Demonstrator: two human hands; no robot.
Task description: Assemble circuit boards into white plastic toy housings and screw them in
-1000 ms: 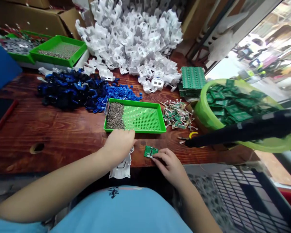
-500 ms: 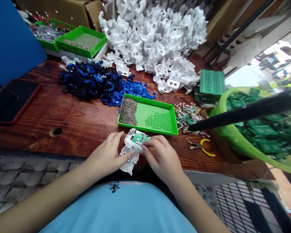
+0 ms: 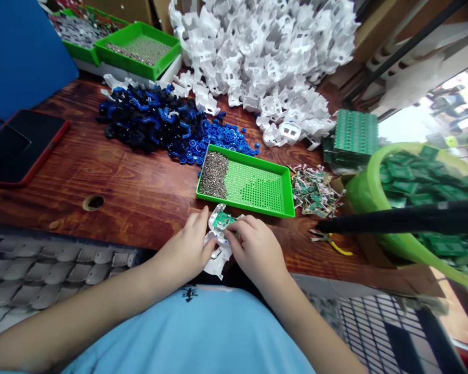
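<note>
A white plastic shell (image 3: 217, 259) is held over the table's front edge, with a green circuit board (image 3: 222, 220) lying in its upper part. My left hand (image 3: 189, 244) grips the shell from the left, thumb pressed on its middle. My right hand (image 3: 255, 244) is closed at the board's right side, thumb and forefinger pinched together; whatever lies between those fingertips is too small to make out. Just beyond the hands sits a green tray (image 3: 290, 192) with small metal screws (image 3: 213, 175) heaped at its left end.
Blue rings (image 3: 218, 139), black and blue parts (image 3: 152, 117) and a large pile of white shells (image 3: 257, 57) lie behind the tray. At right are wired boards (image 3: 315, 191), yellow-handled pliers (image 3: 340, 249), stacked green boards (image 3: 356, 132), a black bar (image 3: 405, 217) and a green tub (image 3: 368, 182).
The view has shifted, so the table items sit differently in frame. The shell has turned slightly in my left hand, and my right fingertips have moved a little along the board.
</note>
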